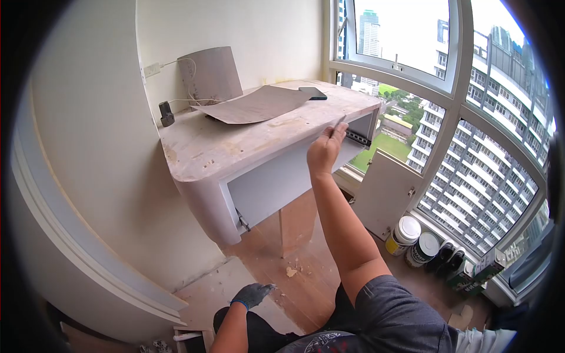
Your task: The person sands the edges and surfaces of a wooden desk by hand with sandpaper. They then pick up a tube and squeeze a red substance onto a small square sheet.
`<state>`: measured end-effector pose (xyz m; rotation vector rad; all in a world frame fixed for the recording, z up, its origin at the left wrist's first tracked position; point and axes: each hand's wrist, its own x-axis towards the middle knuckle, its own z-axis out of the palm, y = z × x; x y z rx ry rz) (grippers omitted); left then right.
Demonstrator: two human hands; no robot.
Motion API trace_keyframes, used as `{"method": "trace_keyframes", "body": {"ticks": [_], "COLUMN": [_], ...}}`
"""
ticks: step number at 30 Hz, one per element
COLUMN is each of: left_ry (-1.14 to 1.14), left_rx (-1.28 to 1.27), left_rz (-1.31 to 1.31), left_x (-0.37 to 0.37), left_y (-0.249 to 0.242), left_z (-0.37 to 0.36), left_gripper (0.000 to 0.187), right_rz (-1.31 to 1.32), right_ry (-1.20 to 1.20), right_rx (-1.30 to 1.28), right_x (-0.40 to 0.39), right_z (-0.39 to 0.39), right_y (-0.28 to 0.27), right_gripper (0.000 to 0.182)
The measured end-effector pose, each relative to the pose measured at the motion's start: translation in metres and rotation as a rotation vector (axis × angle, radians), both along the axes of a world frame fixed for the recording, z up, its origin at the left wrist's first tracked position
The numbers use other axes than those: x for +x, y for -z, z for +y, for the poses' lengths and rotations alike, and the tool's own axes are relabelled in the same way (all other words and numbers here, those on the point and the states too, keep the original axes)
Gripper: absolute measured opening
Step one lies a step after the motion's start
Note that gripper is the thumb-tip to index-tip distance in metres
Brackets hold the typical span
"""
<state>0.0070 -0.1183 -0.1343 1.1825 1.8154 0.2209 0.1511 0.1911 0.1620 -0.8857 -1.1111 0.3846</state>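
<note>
My bare right hand (326, 150) reaches out to the front edge of a worn, pale counter (206, 144). Its fingers are closed on a thin grey strip-like tool (340, 121), whose exact kind I cannot make out. Below the counter top is an open compartment (271, 176) with a metal slide rail (358, 137) at its right end and a hinge (243, 222) at its left. In a dark grey glove, my left hand (253, 295) is low by my knee, its fingers stretched out and nothing visible in them.
On the counter lie a curved grey sheet (259, 106), a dark flat device (313, 93) and a black battery-like block (166, 114). A loose panel (385, 188) leans by the window. Paint buckets (403, 235), shoes (450, 257) and boxes (482, 267) stand at right.
</note>
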Motion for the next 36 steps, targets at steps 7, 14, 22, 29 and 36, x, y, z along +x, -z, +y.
{"method": "trace_keyframes", "body": {"ticks": [7,14,22,29,36], "left_ry": [0.128,0.276,0.185,0.321,0.428], "left_rx": [0.143,0.412,0.047,0.317,0.488], "left_rz": [0.046,0.058,0.145,0.147,0.234], "left_x": [0.003,-0.01,-0.001,-0.011,-0.009], "left_y": [0.006,0.057,0.032,0.067,0.054], "left_z": [0.0,0.009,0.012,0.018,0.012], "left_gripper": [0.057,0.063,0.04,0.06,0.032], "right_rz": [-0.074,-0.139,0.105,-0.005,-0.012], "right_ry": [-0.042,-0.076,-0.101,-0.119,-0.131], "right_rx": [-0.009,0.011,-0.137,-0.028,-0.024], "right_x": [-0.027,-0.055,0.0,-0.033,-0.04], "right_z": [0.017,-0.029,0.056,0.0,0.003], "right_y": [-0.006,0.002,-0.031,0.003,0.009], "right_gripper": [0.061,0.062,0.061,0.064,0.064]}}
